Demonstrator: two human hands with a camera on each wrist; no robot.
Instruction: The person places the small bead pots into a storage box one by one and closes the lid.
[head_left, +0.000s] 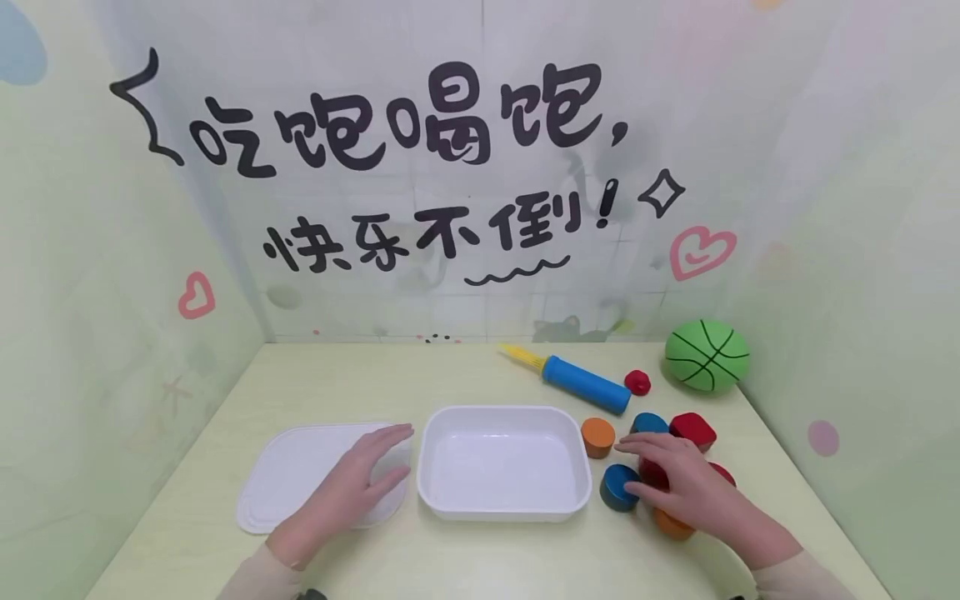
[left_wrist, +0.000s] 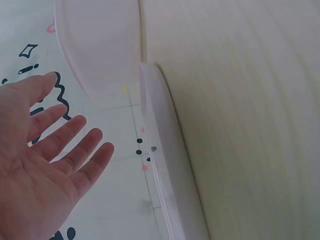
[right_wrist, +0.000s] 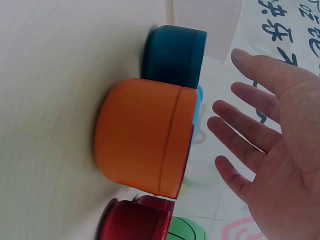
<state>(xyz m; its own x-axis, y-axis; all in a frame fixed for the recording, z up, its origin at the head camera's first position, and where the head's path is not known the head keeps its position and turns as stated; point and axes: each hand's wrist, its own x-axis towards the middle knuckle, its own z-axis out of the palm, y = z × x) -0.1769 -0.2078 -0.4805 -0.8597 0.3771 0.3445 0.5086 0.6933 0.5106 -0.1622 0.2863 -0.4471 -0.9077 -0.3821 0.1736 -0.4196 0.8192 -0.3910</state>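
Observation:
My left hand (head_left: 352, 483) hovers above a flat white lid (head_left: 292, 467) on the table, fingers loosely extended. The left wrist view has that hand (left_wrist: 47, 160) apart from the lid's edge (left_wrist: 172, 165), holding nothing. Right of the lid stands a rectangular white box (head_left: 504, 475). Above a group of small round containers is my right hand (head_left: 690, 483), covering several of them in part. Among these are a blue one (head_left: 618, 490), an orange one (head_left: 672, 525) and a red one (head_left: 693, 430). In the right wrist view the relaxed right hand (right_wrist: 280, 135) stands apart from the orange container (right_wrist: 137, 137).
Another orange container (head_left: 597, 438) stands beside the box's right side. Behind it lie a blue hand pump (head_left: 587, 384) with a yellow nozzle and a small red piece (head_left: 637, 382). A green ball (head_left: 707, 356) sits in the back right corner. Printed walls (head_left: 480, 317) enclose the table.

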